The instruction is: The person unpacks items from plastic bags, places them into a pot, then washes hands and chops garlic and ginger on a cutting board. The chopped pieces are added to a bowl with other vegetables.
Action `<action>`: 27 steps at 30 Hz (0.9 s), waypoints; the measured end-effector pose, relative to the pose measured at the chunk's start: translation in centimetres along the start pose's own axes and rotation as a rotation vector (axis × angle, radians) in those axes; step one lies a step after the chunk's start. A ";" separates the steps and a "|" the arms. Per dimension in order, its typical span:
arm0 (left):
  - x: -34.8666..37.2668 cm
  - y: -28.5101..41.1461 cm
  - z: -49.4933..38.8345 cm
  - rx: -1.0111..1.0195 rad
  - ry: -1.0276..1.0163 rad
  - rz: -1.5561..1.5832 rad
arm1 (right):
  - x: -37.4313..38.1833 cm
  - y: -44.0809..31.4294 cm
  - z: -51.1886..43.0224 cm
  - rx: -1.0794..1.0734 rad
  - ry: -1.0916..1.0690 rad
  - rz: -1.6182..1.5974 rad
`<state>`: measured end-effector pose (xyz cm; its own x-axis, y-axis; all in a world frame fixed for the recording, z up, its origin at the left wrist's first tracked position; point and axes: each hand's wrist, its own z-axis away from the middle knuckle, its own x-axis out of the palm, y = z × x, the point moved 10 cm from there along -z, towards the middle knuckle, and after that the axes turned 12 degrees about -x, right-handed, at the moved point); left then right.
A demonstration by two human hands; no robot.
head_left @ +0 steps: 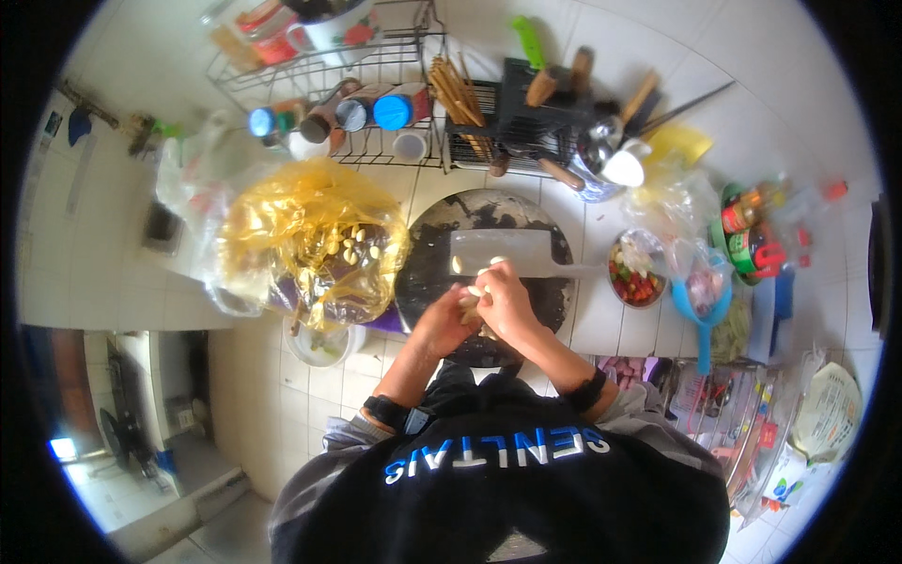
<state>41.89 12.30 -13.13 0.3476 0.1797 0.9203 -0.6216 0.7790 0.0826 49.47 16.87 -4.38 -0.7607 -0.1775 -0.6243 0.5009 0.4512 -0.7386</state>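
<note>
My left hand [445,323] and my right hand [506,299] meet above the near half of a round, dark, worn chopping board [486,209]. Several pale garlic cloves [476,290] are held between the fingers of both hands; exactly which fingers grip which clove is hard to tell. Beyond the hands a cleaver [504,243] lies flat across the board, its handle pointing right. One garlic clove [457,264] rests on the left end of the blade. Small pale pieces [487,333] show on the board below my hands, partly hidden by them.
Left of the board, a yellow plastic bag [310,204] lies open with several garlic cloves [350,247] on it. To the right stand a bowl of chopped red and green peppers [636,278] and a blue strainer [719,282]. A knife rack [539,106] and wire shelf [423,151] line the wall.
</note>
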 end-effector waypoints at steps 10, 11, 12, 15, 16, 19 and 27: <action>-1.4 12.8 7.9 0.336 0.361 -0.112 | -1.6 2.4 -2.8 0.152 0.001 0.115; -1.8 15.9 10.5 0.486 0.542 -0.232 | -1.4 3.0 -2.6 0.160 -0.050 0.242; -1.5 18.5 12.6 0.549 0.705 -0.458 | -1.0 3.8 -2.3 0.207 -0.120 0.375; 3.2 22.9 18.3 0.945 1.452 -1.391 | 0.2 3.3 -2.3 0.139 -0.107 0.426; 6.0 22.3 18.6 1.106 1.695 -1.775 | 0.8 3.5 -2.3 0.157 -0.146 0.446; 6.1 19.6 13.5 1.067 1.220 -1.916 | 1.8 3.1 -2.7 0.125 -0.170 0.477; 3.5 10.2 -0.1 0.920 0.822 -2.094 | 1.3 5.0 -2.4 0.278 -0.214 0.570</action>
<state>36.84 20.98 -9.12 0.5912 0.1234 -0.7970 0.8058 -0.1326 0.5772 50.02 20.98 -8.32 -0.2608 -0.1608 -0.9519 0.9099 0.2886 -0.2980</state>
